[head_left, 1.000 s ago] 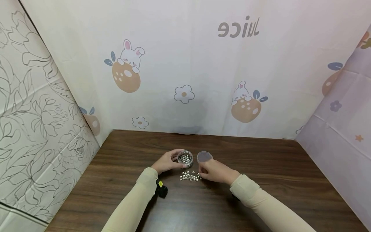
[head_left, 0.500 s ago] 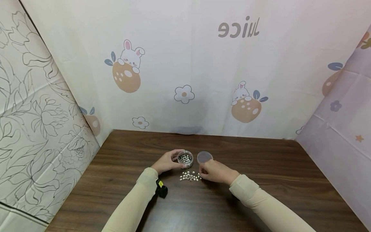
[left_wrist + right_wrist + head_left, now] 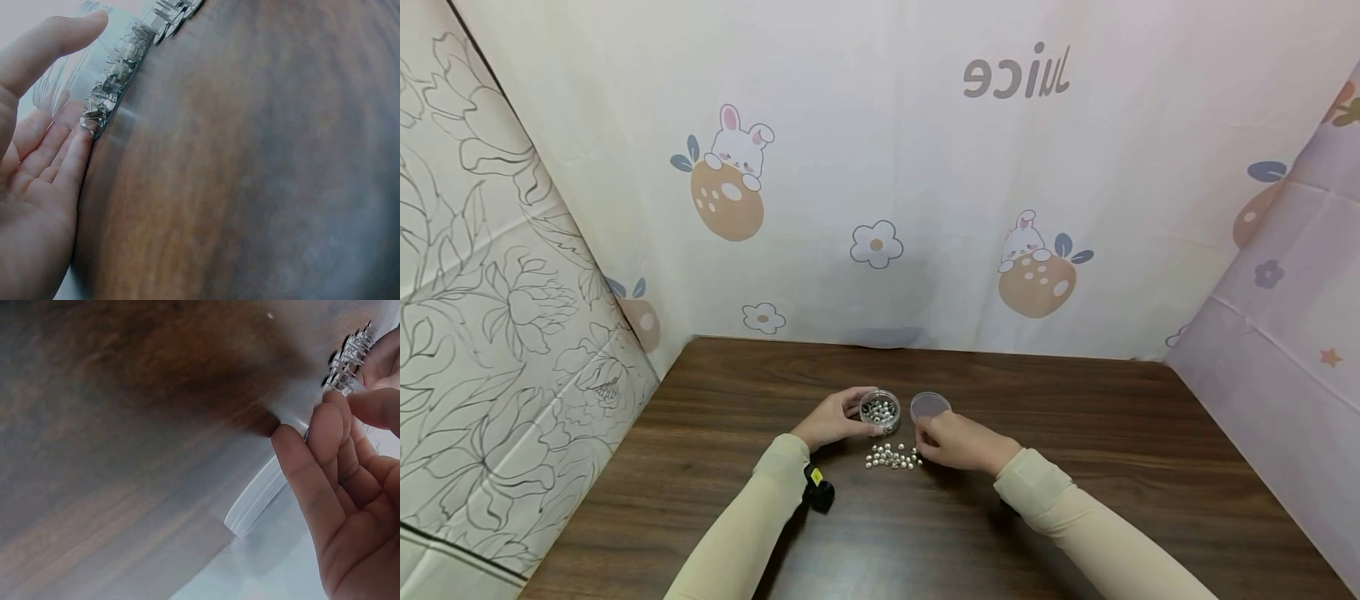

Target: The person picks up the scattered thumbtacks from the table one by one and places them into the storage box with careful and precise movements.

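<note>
I see the left hand (image 3: 833, 421) hold the clear jar (image 3: 891, 427) between thumb and fingers; on its near side lie metal studs (image 3: 889, 457); the right hand (image 3: 953, 440) has bent fingers at their right end, pinching or not, I cannot tell; I would pick gently, jar steady.

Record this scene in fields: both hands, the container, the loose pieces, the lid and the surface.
Left hand: grips clear round plastic container
Contents: silvery metal studs
Right hand: fingers at the loose studs; pinch unclear
Loose pieces: silvery metal studs, nearer the wearer than container
Lid: clear round plastic lid, off, partly behind right hand
Surface: dark brown wood-grain table
</note>
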The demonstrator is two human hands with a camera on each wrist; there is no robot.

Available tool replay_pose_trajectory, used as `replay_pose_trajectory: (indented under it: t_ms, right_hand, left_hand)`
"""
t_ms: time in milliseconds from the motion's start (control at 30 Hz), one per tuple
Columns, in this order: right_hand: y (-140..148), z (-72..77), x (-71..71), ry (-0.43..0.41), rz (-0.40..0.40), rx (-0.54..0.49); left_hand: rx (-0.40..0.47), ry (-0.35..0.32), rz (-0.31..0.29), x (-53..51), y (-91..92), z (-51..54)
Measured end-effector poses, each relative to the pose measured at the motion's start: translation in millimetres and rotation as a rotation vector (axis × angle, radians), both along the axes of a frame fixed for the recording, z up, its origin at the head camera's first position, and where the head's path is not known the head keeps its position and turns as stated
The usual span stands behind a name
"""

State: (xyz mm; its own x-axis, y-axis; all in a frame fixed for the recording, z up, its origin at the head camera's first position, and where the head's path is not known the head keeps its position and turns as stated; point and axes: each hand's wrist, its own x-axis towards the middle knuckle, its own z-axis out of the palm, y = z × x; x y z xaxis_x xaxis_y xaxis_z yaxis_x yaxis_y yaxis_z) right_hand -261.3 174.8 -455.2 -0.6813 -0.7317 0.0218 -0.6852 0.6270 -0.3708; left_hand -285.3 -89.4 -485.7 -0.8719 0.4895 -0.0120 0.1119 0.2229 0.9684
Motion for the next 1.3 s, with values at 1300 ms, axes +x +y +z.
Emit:
replay_pose_trajectory:
  t_ms: [1300]
  right_hand:
    - [-32.5,5.3,-23.3,0.117,-0.122,-0.146]
  left_hand:
    - [-0.036,0.0,0.003,-21.8,-2.2,-27.8]
